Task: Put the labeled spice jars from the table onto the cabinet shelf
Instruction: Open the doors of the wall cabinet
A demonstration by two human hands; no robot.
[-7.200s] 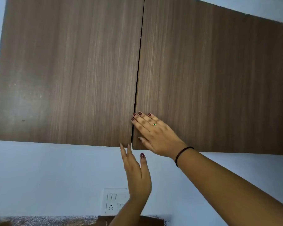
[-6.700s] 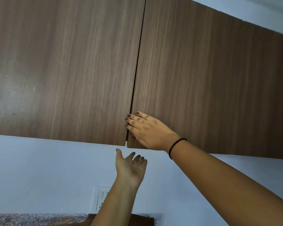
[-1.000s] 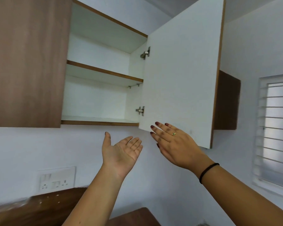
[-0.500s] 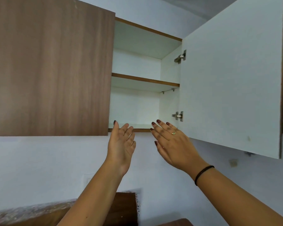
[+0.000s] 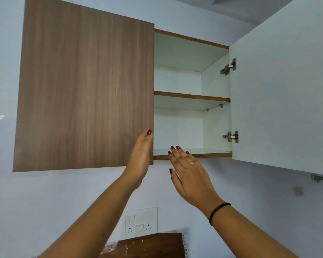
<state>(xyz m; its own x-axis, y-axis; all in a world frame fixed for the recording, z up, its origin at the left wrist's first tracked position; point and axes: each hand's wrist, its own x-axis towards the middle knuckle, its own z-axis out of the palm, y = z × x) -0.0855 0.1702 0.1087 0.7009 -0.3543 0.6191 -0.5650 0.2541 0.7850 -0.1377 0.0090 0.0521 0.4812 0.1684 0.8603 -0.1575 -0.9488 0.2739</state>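
Head view, looking up at the wall cabinet (image 5: 177,53). The spice jars are nowhere in view, presumably lower down, out of frame; only a brown wooden board (image 5: 147,246) and a socket plate (image 5: 141,221) show at the bottom edge.

The left hand (image 5: 141,157) grips the free edge of the left door (image 5: 86,90): the thumb lies on the front and the fingers pass out of sight behind the edge. The right hand (image 5: 190,175) hovers in front of the lower shelf (image 5: 209,155), fingers (image 5: 177,155) straight and spread, holding nothing. The right door (image 5: 282,99) stands wide open. Both the lower shelf and the middle shelf (image 5: 192,96) show bare white surfaces.

Handling, as a judgement from the task alone: small labelled jars are likely light and rigid, possibly smooth and breakable. Each is best gripped round the body below the lid and set down upright, label outward.

Change: seven seconds earlier both doors were shut, with the right hand flat on the right door. Half a second earlier the left hand was open beneath the left door. It now holds that door, which appears to be swinging outward.
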